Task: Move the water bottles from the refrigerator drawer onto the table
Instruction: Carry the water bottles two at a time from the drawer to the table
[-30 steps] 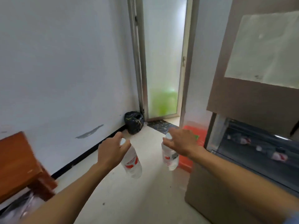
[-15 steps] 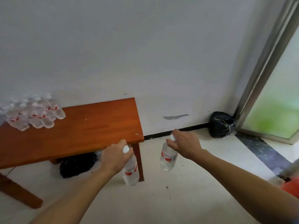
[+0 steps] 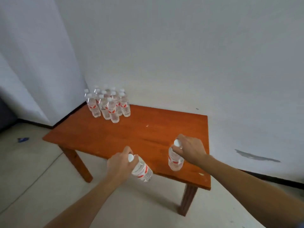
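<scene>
Water bottles (image 3: 108,104) are crowding the counter's (image 3: 115,139) far corner. Left hand (image 3: 119,167) and right hand (image 3: 190,149) are each curling fingers (image 3: 184,140) round another bottle (image 3: 142,170), seemingly unplaced.

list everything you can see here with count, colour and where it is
table: one, orange-brown wood, against the white wall
bottle cluster: about eleven, exact count unclear, clear with white caps and red labels, standing at the table's far left corner
tilted bottle: one, clear with red label, over the table's near edge
upright bottle: one, clear with red label, over the table's near right part
blue object: one, blue, on the pale floor at left, too small to identify
scuff mark: one, grey, low on the wall at right
left grip: one, bare hand, curled round the tilted bottle's neck
right grip: one, bare hand, curled round the upright bottle's top
</scene>
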